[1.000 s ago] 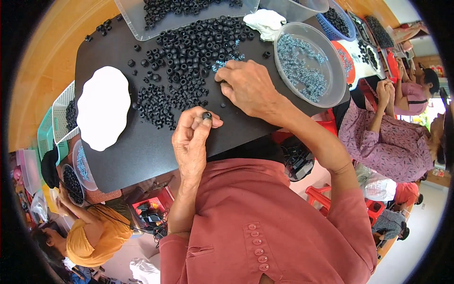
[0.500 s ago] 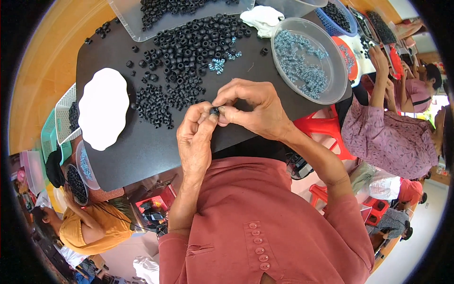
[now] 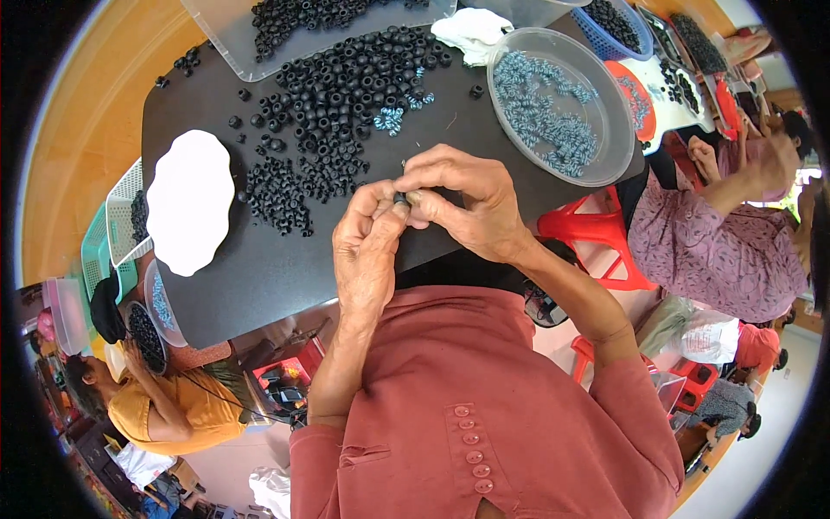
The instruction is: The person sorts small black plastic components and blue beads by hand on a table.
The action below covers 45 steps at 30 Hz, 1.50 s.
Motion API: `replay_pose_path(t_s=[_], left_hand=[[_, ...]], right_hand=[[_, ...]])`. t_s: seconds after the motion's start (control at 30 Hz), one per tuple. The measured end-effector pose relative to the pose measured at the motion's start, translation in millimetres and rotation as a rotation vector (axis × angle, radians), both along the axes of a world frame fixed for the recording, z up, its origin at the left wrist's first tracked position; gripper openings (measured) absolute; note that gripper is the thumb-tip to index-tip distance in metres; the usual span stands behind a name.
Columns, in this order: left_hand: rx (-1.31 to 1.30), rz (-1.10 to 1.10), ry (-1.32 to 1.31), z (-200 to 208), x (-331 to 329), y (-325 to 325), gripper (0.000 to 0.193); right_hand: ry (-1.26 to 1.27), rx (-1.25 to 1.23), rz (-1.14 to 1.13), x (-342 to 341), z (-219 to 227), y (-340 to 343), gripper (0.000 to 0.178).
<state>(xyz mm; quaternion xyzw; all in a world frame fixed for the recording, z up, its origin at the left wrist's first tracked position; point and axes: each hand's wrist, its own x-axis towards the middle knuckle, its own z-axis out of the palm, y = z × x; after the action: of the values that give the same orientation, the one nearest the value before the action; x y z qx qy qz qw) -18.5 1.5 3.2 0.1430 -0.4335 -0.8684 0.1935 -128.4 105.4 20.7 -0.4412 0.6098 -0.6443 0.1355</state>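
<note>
Close together over the near part of the dark table, my left hand [image 3: 370, 238] and my right hand [image 3: 471, 203] pinch a small black ring-shaped piece [image 3: 401, 199] between thumbs and fingertips. Both hands are closed, and the fingers cover most of the piece. Beyond them spreads a heap of black ring-like pieces [image 3: 346, 95], with smaller black pieces [image 3: 278, 195] at its near left side. A little cluster of blue metallic springs [image 3: 389, 120] lies at the right edge of the heap. More such springs fill part of a round clear tub [image 3: 627, 143] at the right.
A white scalloped plate [image 3: 190, 203] lies at the table's left. A clear bin [image 3: 226, 43] of black pieces and a white cloth [image 3: 471, 35] sit at the far side. A red stool [image 3: 596, 233] stands right of the table. Co-workers sit left [image 3: 186, 406] and right [image 3: 709, 242].
Both hands have shifted slightly right, still pinching the black piece. At the right, a co-worker's arm has drawn back from the white surface.
</note>
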Motion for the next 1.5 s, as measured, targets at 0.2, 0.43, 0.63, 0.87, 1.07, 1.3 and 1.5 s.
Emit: replay_pose_path(t_s=[0.2,0.43,0.63,0.87,1.07,1.3,1.5], left_hand=[[-0.150,0.047,-0.093,2.4,1.7,1.1,0.015],[-0.424,0.135,-0.119,4.8,2.5,1.5,0.013],[-0.176,0.093,-0.043,6.0,-1.2,-1.0,0.012],[0.145,0.029,0.027,4.6,-3.0,-4.0,0.018],[0.226,-0.067,0.055,2.3,-4.1,-5.8,0.019],[0.247,-0.091,0.033,1.4,-6.3,-5.4,0.017],[0.223,-0.090,0.006,1.4,-4.5,-8.1,0.016]], right_hand=[[-0.023,0.034,0.002,-0.6,-2.3,1.8,0.018],[0.020,0.026,-0.084,4.8,-4.3,0.7,0.018],[-0.055,0.038,-0.094,7.0,-2.3,-1.6,0.019],[0.233,0.047,-0.136,1.3,-1.7,-0.7,0.029],[0.478,0.037,-0.168,-3.9,-3.7,-2.0,0.039],[0.484,0.008,-0.188,-6.8,-12.4,-5.1,0.038],[0.545,-0.031,-0.149,-8.1,-14.1,-6.4,0.035]])
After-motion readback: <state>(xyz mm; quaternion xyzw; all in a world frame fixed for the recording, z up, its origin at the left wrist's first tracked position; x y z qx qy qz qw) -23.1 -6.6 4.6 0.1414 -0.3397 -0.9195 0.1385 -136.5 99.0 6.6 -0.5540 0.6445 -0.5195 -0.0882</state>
